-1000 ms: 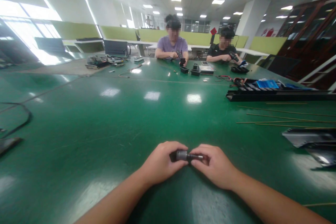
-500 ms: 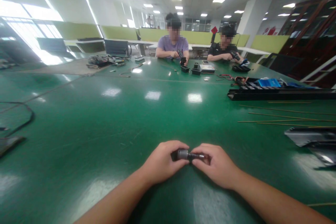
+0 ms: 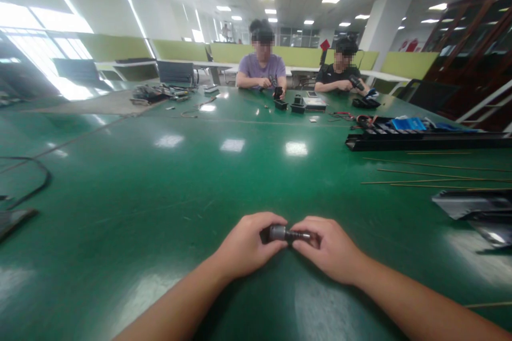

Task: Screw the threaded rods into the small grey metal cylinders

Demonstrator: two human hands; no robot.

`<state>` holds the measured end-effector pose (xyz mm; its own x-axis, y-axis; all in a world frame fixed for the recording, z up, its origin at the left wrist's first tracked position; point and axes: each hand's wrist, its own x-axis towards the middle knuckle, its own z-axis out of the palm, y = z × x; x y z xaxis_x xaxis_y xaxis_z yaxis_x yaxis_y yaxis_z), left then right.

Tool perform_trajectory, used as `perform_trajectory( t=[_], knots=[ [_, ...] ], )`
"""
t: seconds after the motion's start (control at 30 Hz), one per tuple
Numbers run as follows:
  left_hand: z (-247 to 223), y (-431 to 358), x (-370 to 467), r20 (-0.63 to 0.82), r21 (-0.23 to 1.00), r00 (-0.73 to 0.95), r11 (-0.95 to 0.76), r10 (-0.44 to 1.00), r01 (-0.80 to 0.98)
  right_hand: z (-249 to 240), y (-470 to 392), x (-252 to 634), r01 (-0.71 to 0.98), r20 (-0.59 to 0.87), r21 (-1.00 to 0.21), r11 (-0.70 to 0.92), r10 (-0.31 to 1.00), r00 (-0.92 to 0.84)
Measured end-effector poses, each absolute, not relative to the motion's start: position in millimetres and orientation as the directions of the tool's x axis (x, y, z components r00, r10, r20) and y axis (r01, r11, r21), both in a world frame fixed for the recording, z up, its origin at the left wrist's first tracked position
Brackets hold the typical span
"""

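Low over the near part of the green table [image 3: 192,170], both hands hold one small dark cylindrical part [image 3: 278,233] between them. Its thick grey-black body lies within my left hand [image 3: 250,242], thumb and fingers closed round it. A narrower, ribbed dark shaft with a shiny metal tip extends to the right, where the fingers of my right hand [image 3: 330,248] pinch along it. The part lies roughly level. Its left end is hidden in the left palm, and its exact kind cannot be made out.
Across the table sit two people, one in a purple shirt [image 3: 262,67], one in black [image 3: 338,73], each handling dark parts. Thin rods [image 3: 432,170] and a long black channel [image 3: 424,142] lie right. A black cable [image 3: 46,181] is left; clutter [image 3: 156,93] lies far left.
The hands and the dark cylindrical part stay almost where they were. The whole view has shifted very slightly.
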<state>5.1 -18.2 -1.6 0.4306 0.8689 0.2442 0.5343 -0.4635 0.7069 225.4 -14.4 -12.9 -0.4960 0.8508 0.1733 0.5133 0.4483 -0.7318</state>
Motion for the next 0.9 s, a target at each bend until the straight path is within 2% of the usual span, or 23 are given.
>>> perform_trajectory(
  t=[0.9],
  knots=[
    [-1.5, -18.8, 4.0, 0.224, 0.712, 0.428, -0.447, 0.876, 0.542, -14.5, -15.1, 224.8, 0.516, 0.162, -0.742, 0.427, 0.862, -0.48]
  ],
)
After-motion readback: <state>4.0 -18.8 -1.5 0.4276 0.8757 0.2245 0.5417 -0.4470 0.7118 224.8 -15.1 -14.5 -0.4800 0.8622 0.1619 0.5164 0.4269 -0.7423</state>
